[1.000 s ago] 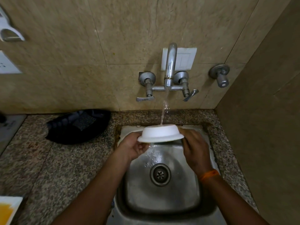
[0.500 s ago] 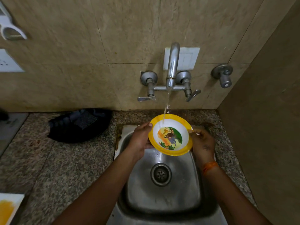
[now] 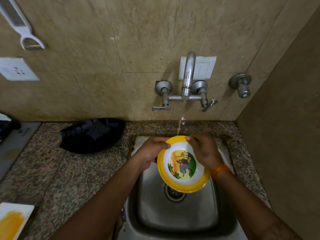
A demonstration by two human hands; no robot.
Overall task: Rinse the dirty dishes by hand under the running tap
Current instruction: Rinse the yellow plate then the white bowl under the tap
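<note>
A small bowl [image 3: 181, 170] with a yellow rim and a cartoon animal picture inside is tilted toward me over the steel sink [image 3: 173, 217]. My left hand [image 3: 152, 153] grips its left rim and underside. My right hand [image 3: 204, 151] reaches over the far rim, fingers on the bowl's top edge. Water runs from the wall tap [image 3: 187, 78] in a thin stream [image 3: 181, 122] onto the far edge of the bowl, by my right fingers. An orange thread band sits on my right wrist.
A black tray holding a scrub pad [image 3: 93, 134] lies on the granite counter [image 3: 52, 170] left of the sink. A white plate with a yellow smear [image 3: 12, 220] is at the bottom left. A side wall stands close on the right.
The bowl was upside down under the stream, then turned face up. Now it is tilted more toward me and lower, and my right hand has moved onto its far rim.
</note>
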